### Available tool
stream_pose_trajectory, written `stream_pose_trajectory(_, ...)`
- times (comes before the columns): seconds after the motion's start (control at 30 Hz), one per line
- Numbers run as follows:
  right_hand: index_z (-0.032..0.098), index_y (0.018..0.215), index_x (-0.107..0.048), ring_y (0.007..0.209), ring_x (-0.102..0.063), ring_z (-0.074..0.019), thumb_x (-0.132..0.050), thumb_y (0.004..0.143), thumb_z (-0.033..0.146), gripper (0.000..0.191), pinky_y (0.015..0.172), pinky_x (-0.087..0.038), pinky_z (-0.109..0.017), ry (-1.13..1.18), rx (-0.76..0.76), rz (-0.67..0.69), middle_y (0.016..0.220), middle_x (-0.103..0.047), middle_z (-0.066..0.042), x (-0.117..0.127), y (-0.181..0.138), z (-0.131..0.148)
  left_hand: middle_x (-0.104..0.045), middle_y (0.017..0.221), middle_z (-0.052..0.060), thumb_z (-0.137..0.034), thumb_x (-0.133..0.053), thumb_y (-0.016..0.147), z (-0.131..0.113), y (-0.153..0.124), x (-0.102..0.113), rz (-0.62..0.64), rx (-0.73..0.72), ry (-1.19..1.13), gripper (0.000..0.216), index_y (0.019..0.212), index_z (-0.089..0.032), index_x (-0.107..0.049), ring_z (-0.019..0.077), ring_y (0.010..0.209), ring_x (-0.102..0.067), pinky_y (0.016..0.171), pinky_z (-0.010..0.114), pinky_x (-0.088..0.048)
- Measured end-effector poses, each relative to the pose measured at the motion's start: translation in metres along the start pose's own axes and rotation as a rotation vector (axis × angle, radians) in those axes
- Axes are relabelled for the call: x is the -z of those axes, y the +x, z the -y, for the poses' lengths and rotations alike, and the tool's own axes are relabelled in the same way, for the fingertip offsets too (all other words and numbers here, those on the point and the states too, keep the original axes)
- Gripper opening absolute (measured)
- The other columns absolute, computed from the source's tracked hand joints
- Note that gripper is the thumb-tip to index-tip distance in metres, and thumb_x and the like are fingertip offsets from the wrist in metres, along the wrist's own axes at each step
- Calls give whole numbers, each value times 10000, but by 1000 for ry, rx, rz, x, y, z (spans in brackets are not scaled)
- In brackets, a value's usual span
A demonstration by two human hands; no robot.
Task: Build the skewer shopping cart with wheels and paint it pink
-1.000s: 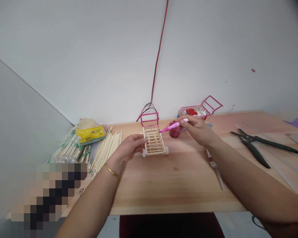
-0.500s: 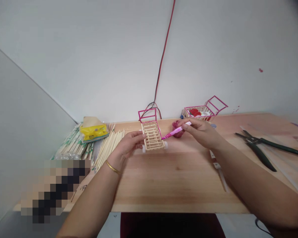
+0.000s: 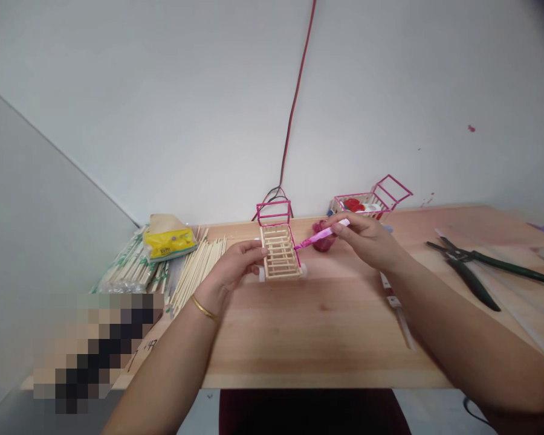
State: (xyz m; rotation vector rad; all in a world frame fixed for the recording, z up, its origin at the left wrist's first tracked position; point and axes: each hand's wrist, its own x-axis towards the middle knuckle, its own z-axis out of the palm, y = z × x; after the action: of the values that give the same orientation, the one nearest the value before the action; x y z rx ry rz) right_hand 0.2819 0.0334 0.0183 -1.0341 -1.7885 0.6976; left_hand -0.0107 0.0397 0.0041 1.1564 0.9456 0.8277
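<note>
A small cart built of wooden sticks [image 3: 281, 257] is pinched at its left side by my left hand [image 3: 238, 263]. Its handle frame and right top rail are magenta, while the slats and the left and near rails are bare wood; white wheels show at its sides. Between thumb and fingers, my right hand [image 3: 365, 238] grips a paintbrush [image 3: 321, 234] with a pink-smeared white handle. The brush tip touches the cart's right rail. Just behind the brush stands a jar of magenta paint [image 3: 323, 243], partly covered by it.
A second stick cart [image 3: 365, 202] with magenta rails holds red and white items by the wall. Left lie loose sticks [image 3: 197, 269], bagged sticks [image 3: 127, 266] and a yellow tissue pack [image 3: 170, 241]. Green-handled pliers [image 3: 474, 266] and a white strip [image 3: 399, 314] lie right.
The brush tip has shifted up along the cart's right rail, away from the near corner. The cart has turned slightly in my left hand, its handle moving right.
</note>
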Motion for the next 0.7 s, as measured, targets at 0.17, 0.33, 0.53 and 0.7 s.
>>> stream_pose_trajectory(0.17,270,945,-674,781,-657,-201,-564,906,479,239,723,-511,-341,-58,20,-49,879,-707,-22,1,1,0,-652,852,45,-401,-820,637,-2,-2,-4,-40,-14,42,468,992,-117,-706,70,632,-525,510,183,-384)
stream_pose_trajectory(0.33,264,956,-673,776,-636,-199,-555,911,476,247,716,-490,-340,-128,40,-120,863,-688,-22,2,1,-1,-662,866,59,-403,-831,610,-5,-5,-9,-83,-30,76,496,987,-112,-692,91,655,-545,506,201,-374)
stream_pose_trajectory(0.53,260,972,-679,816,-640,-211,-548,918,450,238,716,-483,-343,-226,88,-245,908,-701,-35,0,-1,7,-664,900,67,-401,-819,628,-3,-7,-14,-131,-98,151,568,1088,-115,-651,103,666,-545,495,213,-375)
stream_pose_trajectory(0.7,267,993,-672,855,-654,-222,-524,933,409,214,765,-485,-371,-298,167,-210,972,-711,-46,-3,-3,12,-634,844,34,-369,-828,630,0,-6,-15,-174,-129,155,550,1086,-129,-638,95,632,-542,490,218,-382)
